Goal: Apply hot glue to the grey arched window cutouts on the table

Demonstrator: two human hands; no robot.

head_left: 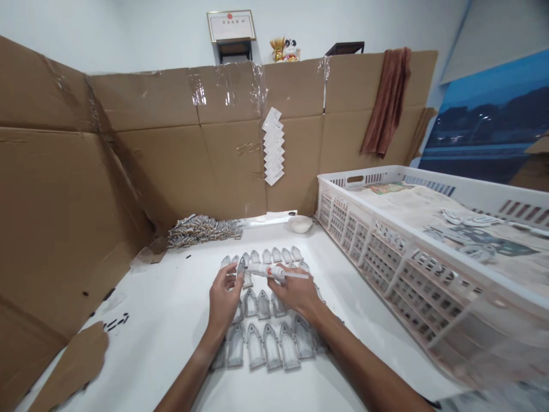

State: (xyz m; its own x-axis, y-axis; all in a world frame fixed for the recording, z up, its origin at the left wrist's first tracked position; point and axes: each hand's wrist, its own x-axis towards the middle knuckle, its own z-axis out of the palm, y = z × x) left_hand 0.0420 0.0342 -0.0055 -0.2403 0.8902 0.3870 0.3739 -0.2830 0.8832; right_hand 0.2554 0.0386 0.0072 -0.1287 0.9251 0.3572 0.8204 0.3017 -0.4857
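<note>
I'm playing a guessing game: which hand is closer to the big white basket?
Right. The right hand, holding a white tube, is across white tabletop from the basket. The left hand, holding a gray piece, is farther off, on the right hand's other side.

Wall [163, 34]: pale, plain. Cardboard [150, 171] screens rear and left of a white table [167, 303]; creased, seams under glinting tape [198, 91]. Brown cloth [388, 97] draped over its top edge, right; strip of white labels [273, 149] at centre. Above the edge, left to right: gilt frame [231, 26], panda figurine [290, 50], dark shelf [345, 48]. Far right: blue landscape panel [484, 126], print or window unclear; pale grey surface [497, 40] above it. Light: even, cool.
</note>
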